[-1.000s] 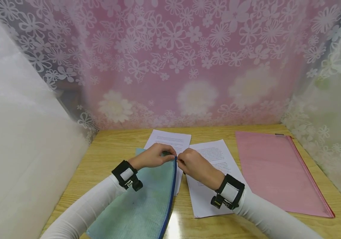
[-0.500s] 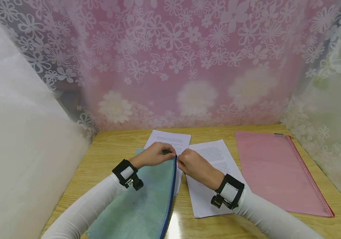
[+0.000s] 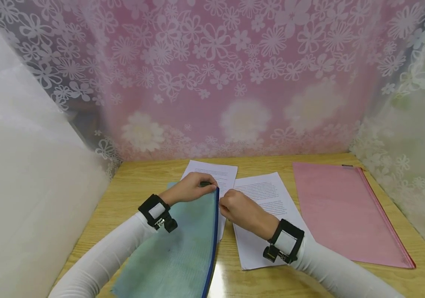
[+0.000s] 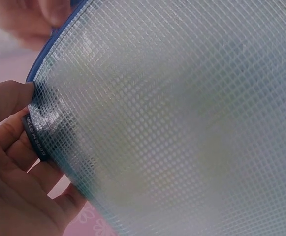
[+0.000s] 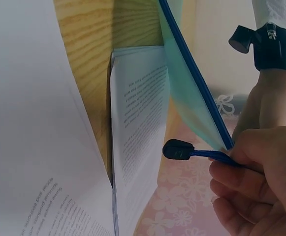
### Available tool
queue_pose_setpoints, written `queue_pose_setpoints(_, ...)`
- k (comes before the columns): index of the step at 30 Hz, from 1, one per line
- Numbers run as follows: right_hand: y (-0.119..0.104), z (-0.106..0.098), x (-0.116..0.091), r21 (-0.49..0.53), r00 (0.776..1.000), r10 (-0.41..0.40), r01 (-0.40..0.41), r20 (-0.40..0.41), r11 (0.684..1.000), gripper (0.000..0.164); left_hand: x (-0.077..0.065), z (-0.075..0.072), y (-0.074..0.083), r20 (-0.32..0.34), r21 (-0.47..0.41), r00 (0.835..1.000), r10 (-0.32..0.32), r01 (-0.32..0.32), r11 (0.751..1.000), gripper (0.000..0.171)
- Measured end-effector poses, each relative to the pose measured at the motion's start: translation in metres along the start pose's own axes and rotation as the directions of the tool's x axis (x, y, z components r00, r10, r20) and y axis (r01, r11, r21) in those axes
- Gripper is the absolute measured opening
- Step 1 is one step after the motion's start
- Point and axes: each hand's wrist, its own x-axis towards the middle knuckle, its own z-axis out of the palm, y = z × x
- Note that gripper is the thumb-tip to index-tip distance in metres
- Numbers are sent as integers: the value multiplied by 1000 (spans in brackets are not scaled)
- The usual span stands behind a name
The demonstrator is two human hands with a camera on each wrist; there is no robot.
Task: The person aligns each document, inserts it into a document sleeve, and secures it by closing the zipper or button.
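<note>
A pale green mesh zipper pouch with a blue zipper edge slants up from the table in the head view. My left hand pinches its far corner, thumb on the mesh by a small dark label, as the left wrist view shows. Just right of that corner, my right hand pinches the blue cord of the zipper pull between thumb and curled fingers. The cord's black end sticks out past the fingers. The slider itself is hidden by my right hand.
One stack of printed paper lies partly behind the pouch and left hand. Another stack lies under my right forearm. A pink zipper pouch lies flat at the right of the wooden table. A flowered curtain hangs behind.
My right hand has slid slightly nearer me along the zipper, widening the gap to my left hand. The left hand and the pouch corner have risen a little in the view.
</note>
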Motion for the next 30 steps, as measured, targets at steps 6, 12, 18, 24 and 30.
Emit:
queue_pose_setpoints(6,-7,4,-4,-9,1000,-23,23,7,1000,21,2,-3,-4,-15,-9,1000,-14,13,1000,16)
queue_pose_setpoints(12,-13,6,-7,-4,999,-36,36,7,999,19,2,-4,-6,-16,-24,1000,-18,18,1000,16)
queue_pose_setpoints(18,-17,10,-12,16,999,-42,42,27,999,20,4,-8,-7,-54,-5,998,-37,37,999,16)
queue_pose_setpoints(24,-20,16,-17,14,998,-58,57,39,998,22,8,-13,-10,-78,-12,994,-74,73,997,17)
queue_pose_setpoints(30,-25,20,-20,29,995,-96,95,32,995,26,11,-14,-13,-102,-28,991,-89,87,996,16)
